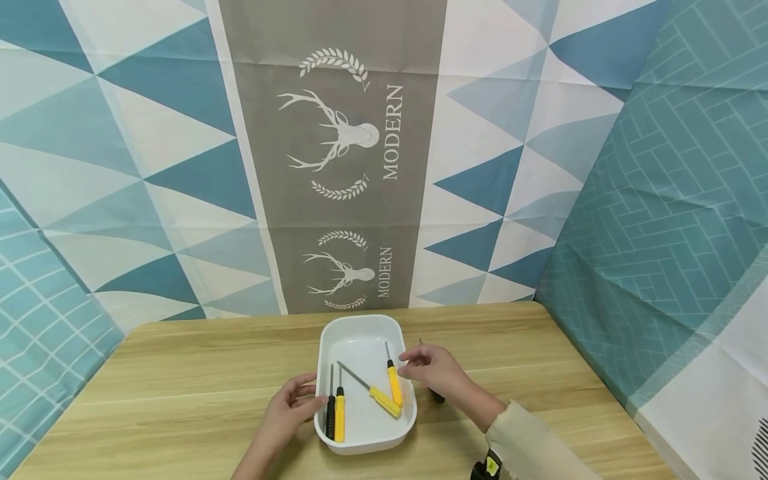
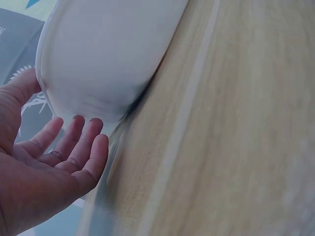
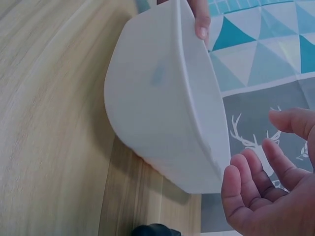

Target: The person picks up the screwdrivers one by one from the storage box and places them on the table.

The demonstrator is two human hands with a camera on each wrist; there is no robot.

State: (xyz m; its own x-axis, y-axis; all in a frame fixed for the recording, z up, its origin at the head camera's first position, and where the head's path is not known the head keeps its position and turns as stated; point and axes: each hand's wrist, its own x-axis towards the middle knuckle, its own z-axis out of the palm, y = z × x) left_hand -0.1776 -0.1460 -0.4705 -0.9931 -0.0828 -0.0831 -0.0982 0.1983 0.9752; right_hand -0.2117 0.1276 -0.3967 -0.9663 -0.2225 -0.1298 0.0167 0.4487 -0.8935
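A white rectangular tray [image 1: 367, 433] stands on the table with screwdrivers in it. At its left side lie a black-handled screwdriver [image 1: 331, 419] and a yellow-handled one [image 1: 340, 420], side by side. Another yellow screwdriver [image 1: 384, 402] slants across the middle, and a yellow-and-black one [image 1: 393, 383] lies along the right wall. My left hand [image 1: 291, 411] holds the tray's left rim, thumb over the edge and fingertips at the outer wall [image 2: 108, 54]. Loosely curved and holding nothing, my right hand [image 1: 437, 368] hovers by the right rim. Beneath it, a dark-handled screwdriver [image 1: 437, 397] is partly hidden.
The wooden table [image 1: 198, 393] runs back to a patterned cloth wall [image 1: 336, 220], with more cloth at both sides. A black object with a yellow patch [image 1: 492, 465] shows beside the right sleeve [image 1: 531, 443] at the front.
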